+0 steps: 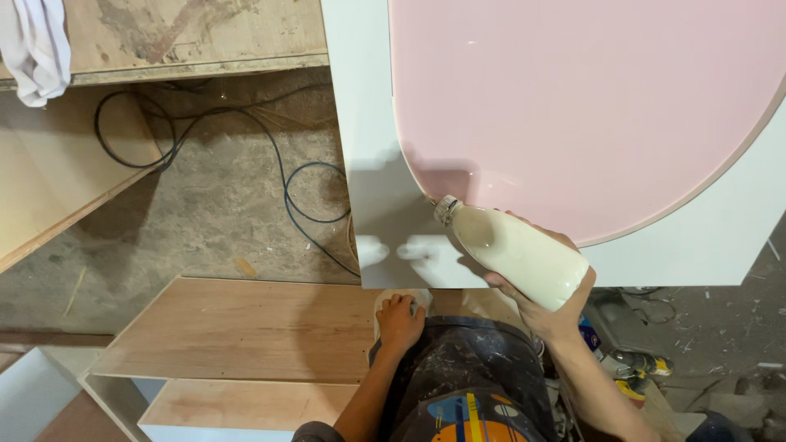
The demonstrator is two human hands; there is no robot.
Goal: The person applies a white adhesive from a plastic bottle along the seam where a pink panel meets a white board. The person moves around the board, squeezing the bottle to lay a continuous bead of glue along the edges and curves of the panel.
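The bottle point(516, 255), clear plastic and nearly full of a creamy white liquid, lies tipped in the right hand point(547, 304), its uncapped neck pointing up and left so the mouth sits right at the curved edge where the pink panel point(589, 106) meets the white board point(368, 123). The right hand is wrapped around the bottle's lower half, fingers closed under it. The left hand point(401, 319) is down by the near edge of the white board, fingers curled over a pale cloth or pad point(417, 299); how firmly it grips I cannot tell.

By my reading, the step in hand is laying the white liquid, probably glue, along the seam around the pink shape. The next move seems to call for a gentle squeeze with the mouth kept on the seam line, tracking the curve steadily.

Counted: 1 bottle, 1 pink panel, 1 white board, 2 hands. Left of the left hand lies 1 plywood sheet point(246, 327); beyond it 1 black cable point(286, 188) loops on the concrete floor point(213, 213), and 1 white cloth point(33, 49) hangs at the far left corner.
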